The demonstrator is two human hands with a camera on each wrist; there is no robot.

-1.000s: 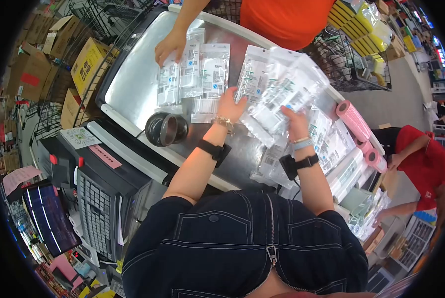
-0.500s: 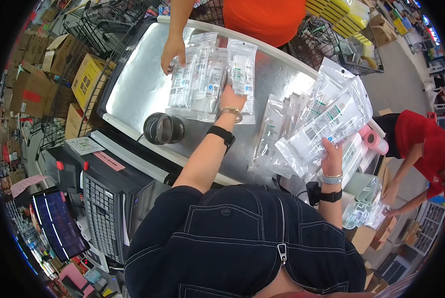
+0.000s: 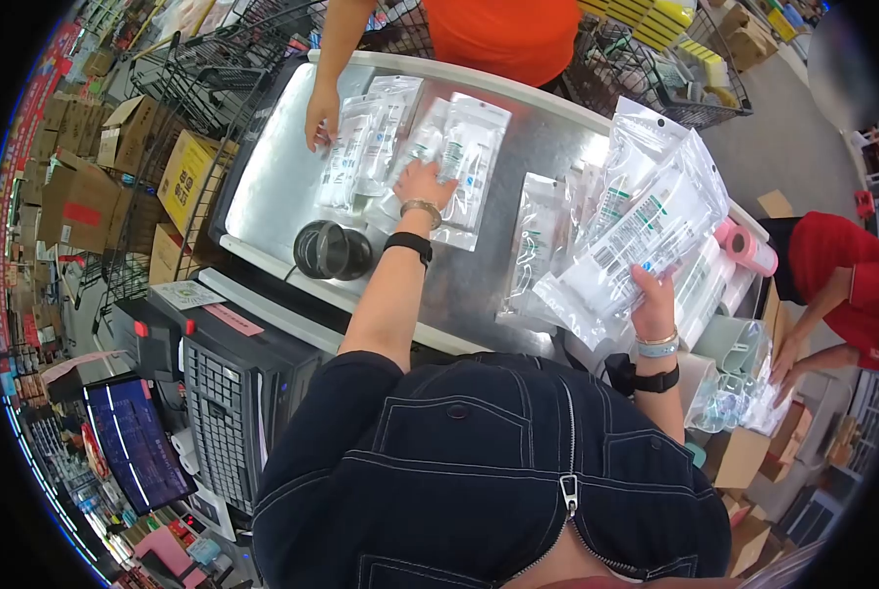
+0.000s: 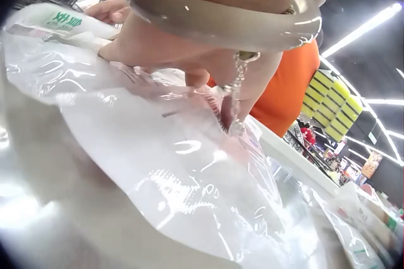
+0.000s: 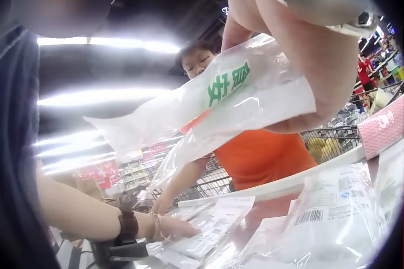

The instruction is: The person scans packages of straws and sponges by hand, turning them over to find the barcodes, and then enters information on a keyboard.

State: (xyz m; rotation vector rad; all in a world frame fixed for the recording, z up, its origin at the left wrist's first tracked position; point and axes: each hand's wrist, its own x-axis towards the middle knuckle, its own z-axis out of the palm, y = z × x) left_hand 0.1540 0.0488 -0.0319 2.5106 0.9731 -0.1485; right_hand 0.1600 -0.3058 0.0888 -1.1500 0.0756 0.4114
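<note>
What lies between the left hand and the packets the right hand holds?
Head view: from the left hand, the packets it rests on, a bare strip of metal counter, then loose packets, partly hidden by the held packets.

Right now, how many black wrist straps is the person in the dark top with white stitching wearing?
2. One black strap circles the left wrist; the other circles the right wrist.

Left packets (image 3: 349, 162) are laid flat, overlapping; centre packets (image 3: 476, 167) are laid beside them. Raised packets (image 3: 636, 231) are held fanned and tilted at right, partly over lower packets (image 3: 532, 245). Glossy clear plastic, white contents and green print are noted.
</note>
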